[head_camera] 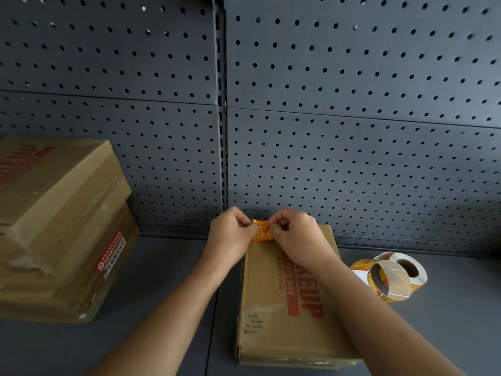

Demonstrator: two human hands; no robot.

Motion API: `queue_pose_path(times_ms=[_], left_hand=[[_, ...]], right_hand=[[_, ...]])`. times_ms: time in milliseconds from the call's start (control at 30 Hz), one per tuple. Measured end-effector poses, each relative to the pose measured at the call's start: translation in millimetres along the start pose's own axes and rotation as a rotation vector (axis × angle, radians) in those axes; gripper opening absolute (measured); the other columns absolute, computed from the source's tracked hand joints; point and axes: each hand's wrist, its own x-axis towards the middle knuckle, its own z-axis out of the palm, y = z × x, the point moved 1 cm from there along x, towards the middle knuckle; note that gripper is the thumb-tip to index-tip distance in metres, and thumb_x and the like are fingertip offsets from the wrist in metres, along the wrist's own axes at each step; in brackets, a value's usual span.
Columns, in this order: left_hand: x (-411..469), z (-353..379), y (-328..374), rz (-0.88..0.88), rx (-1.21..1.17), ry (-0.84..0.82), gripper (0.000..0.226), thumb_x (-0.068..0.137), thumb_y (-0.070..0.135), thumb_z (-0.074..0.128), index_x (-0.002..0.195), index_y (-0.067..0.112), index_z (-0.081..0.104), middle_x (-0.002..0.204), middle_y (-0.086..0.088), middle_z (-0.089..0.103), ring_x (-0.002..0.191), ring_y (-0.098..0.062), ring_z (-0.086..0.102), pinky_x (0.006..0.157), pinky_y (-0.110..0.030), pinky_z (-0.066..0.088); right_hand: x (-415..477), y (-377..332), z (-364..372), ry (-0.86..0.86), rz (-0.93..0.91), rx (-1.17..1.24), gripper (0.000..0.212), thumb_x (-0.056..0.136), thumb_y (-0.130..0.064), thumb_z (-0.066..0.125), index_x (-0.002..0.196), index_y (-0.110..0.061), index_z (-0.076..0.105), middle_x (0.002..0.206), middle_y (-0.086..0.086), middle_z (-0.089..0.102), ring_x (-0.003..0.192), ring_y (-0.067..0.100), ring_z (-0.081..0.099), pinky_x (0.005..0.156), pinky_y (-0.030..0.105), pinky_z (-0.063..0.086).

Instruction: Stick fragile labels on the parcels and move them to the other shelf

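L hand [230, 236] + R hand [296, 234] pinch label [261, 232] | parcel [267, 308] print partly hidden

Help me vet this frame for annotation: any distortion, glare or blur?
Head view: wide-angle distortion bows the pegboard seams and hole rows; lighting is soft and even, without glare; the label pinched by the left hand and right hand is sharp; the stacked boxes at the left edge look softer.

Three cardboard parcels [62, 180] [76, 283] [271, 308], one label roll [393, 275], one loose label [261, 232], two hands [230, 237] [295, 234].
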Motion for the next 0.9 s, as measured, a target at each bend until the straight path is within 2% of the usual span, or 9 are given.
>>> queue_pose_path(times_ms=[100,233,400,467,533,600,700,800,900], left_hand=[[1,1,-1,-0.005,0.0,-0.005,0.011,0.087,0.019,0.072,0.082,0.017,0.063,0.073,0.007,0.058,0.062,-0.004,0.052,0.048,-0.011,0.038],[0,3,-5,-0.042,-0.086,0.005,0.014,0.087,0.019,0.073,0.089,0.015,0.059,0.081,0.003,0.056,0.065,-0.007,0.05,0.052,-0.017,0.036],[-1,4,-10,-0.125,-0.302,-0.032,0.025,0.089,0.02,0.073,0.106,0.016,0.056,0.097,-0.001,0.058,0.081,-0.01,0.055,0.064,-0.022,0.042],[-3,5,-12,-0.141,-0.356,-0.048,0.027,0.092,0.023,0.071,0.114,0.019,0.056,0.107,-0.001,0.06,0.091,-0.01,0.058,0.067,-0.022,0.041],[-5,7,-13,-0.145,-0.383,-0.068,0.029,0.095,0.026,0.067,0.123,0.023,0.056,0.116,0.003,0.06,0.1,-0.008,0.058,0.07,-0.021,0.04],[-7,9,-12,-0.135,-0.378,-0.091,0.03,0.099,0.028,0.06,0.128,0.028,0.056,0.118,0.009,0.058,0.104,-0.006,0.056,0.075,-0.022,0.041],[-11,14,-10,-0.122,-0.354,-0.105,0.02,0.103,0.031,0.051,0.119,0.03,0.062,0.111,0.013,0.062,0.097,-0.002,0.058,0.078,-0.026,0.046],[-13,18,-9,-0.116,-0.326,-0.097,0.019,0.103,0.041,0.05,0.108,0.029,0.065,0.101,0.007,0.067,0.09,-0.006,0.062,0.072,-0.027,0.049],[-12,20,-12,-0.115,-0.305,-0.08,0.023,0.103,0.044,0.051,0.106,0.027,0.066,0.1,0.005,0.069,0.09,-0.01,0.064,0.074,-0.03,0.051]], right_hand=[[-1,-2,1,0.007,-0.024,-0.037,0.011,0.096,-0.011,0.059,0.097,-0.016,0.07,0.074,-0.011,0.062,0.057,0.005,0.055,0.052,0.009,0.045],[-3,-3,4,0.031,-0.092,-0.106,0.012,0.094,-0.009,0.058,0.095,-0.013,0.07,0.085,0.002,0.069,0.064,0.021,0.062,0.056,0.023,0.049],[-7,-3,10,0.104,-0.152,-0.25,0.011,0.093,-0.015,0.059,0.097,-0.016,0.069,0.095,0.003,0.054,0.072,0.021,0.058,0.064,0.037,0.055],[-8,0,10,0.133,-0.128,-0.341,0.012,0.093,-0.023,0.06,0.102,-0.019,0.067,0.102,0.002,0.049,0.082,0.021,0.057,0.061,0.033,0.053],[-8,4,7,0.159,-0.079,-0.374,0.02,0.093,-0.028,0.058,0.111,-0.022,0.063,0.111,0.0,0.049,0.1,0.022,0.053,0.072,0.029,0.047],[-7,6,5,0.164,-0.018,-0.398,0.03,0.096,-0.038,0.054,0.122,-0.025,0.058,0.122,-0.001,0.05,0.115,0.023,0.047,0.091,0.034,0.04],[-5,6,5,0.132,0.045,-0.417,0.043,0.098,-0.054,0.045,0.131,-0.028,0.054,0.132,-0.004,0.052,0.129,0.024,0.041,0.107,0.041,0.03],[-3,10,10,0.064,0.082,-0.486,0.054,0.097,-0.065,0.037,0.128,-0.027,0.059,0.129,-0.002,0.059,0.128,0.025,0.045,0.111,0.043,0.026],[-2,10,13,0.043,0.08,-0.548,0.054,0.098,-0.064,0.032,0.116,-0.023,0.063,0.12,-0.001,0.065,0.121,0.025,0.052,0.11,0.043,0.027]])
